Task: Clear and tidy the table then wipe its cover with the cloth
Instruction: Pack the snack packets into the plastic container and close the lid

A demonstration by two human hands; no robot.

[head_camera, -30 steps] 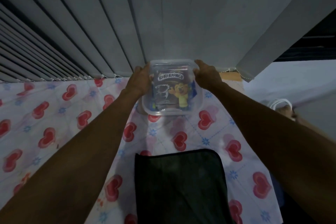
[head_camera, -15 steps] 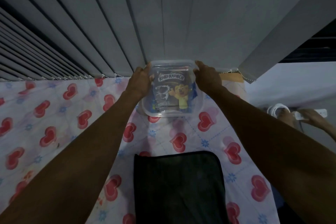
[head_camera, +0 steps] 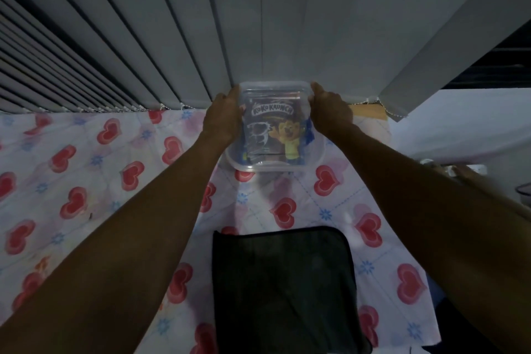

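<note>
A clear plastic container (head_camera: 274, 126) with a Koko Krunch packet inside sits at the far edge of the table, against the blinds. My left hand (head_camera: 222, 118) grips its left side and my right hand (head_camera: 330, 110) grips its right side. The table cover (head_camera: 94, 175) is white with red hearts and blue flowers. A dark folded cloth (head_camera: 284, 287) lies flat on the cover near me, between my forearms.
Grey vertical blinds (head_camera: 201, 23) hang right behind the container. The table's right edge drops off near a pale surface (head_camera: 459, 123) where another person's hand (head_camera: 471, 174) holds something small and white.
The container and both my hands have barely shifted. At the right, the other person's hand with the white object has moved further right.
</note>
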